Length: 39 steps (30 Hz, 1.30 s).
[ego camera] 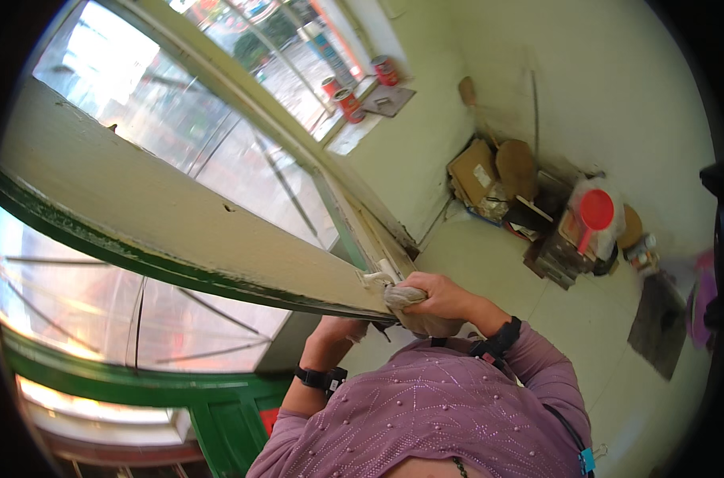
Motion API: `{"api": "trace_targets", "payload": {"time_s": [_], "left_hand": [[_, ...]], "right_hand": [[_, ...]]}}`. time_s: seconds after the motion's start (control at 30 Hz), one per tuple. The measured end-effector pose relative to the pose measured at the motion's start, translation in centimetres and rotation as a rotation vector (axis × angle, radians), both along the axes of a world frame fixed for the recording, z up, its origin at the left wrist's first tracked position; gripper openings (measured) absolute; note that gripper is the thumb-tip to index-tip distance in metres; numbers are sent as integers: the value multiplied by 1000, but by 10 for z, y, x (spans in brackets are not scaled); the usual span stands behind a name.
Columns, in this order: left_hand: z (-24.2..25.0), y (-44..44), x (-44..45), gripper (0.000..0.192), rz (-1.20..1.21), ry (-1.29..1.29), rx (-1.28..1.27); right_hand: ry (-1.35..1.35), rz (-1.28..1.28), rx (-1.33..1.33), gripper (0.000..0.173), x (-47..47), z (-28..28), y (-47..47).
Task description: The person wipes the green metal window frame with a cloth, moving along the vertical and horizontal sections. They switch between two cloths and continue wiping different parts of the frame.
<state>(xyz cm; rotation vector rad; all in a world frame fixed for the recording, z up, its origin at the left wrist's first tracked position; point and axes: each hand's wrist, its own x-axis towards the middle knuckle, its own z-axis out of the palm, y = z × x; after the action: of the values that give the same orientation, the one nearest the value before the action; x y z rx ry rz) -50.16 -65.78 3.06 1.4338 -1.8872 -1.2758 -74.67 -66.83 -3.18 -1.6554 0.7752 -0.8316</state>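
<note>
A door (177, 215) painted cream on its edge and green along its rim stretches from the upper left to the middle. At its near end my right hand (436, 296) is closed on a greyish cloth (405, 297), beside a pale door handle (377, 278). The cloth hangs down below the fingers. My left hand (343, 327) is against the green side of the door, its fingers mostly hidden behind the door's edge, so its grip does not show.
Red cans (348, 105) stand on the windowsill at the top. Along the far wall lie cardboard (474, 171), a red dipper (595, 210) on a heap of things and a dark mat (657, 325). A green panelled door (233, 427) is at the lower left.
</note>
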Motion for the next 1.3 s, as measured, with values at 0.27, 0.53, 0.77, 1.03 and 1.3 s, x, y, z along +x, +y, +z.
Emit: {"api": "trace_targets", "payload": {"time_s": [0.27, 0.53, 0.77, 1.03, 1.3], "left_hand": [[-17, 33, 53, 29, 513, 166, 296], [-85, 35, 160, 31, 482, -306, -122], [-75, 30, 200, 31, 560, -298, -133], [-85, 19, 247, 43, 568, -228, -246], [-80, 17, 247, 48, 529, -240, -229]], "right_hand": [[30, 278, -120, 41, 70, -1, -19], [43, 396, -130, 43, 147, -6, -14], [-36, 369, 48, 42, 193, -9, -22], [-239, 131, 260, 41, 218, 28, -54], [-363, -75, -373, 46, 257, 144, -73]]}}
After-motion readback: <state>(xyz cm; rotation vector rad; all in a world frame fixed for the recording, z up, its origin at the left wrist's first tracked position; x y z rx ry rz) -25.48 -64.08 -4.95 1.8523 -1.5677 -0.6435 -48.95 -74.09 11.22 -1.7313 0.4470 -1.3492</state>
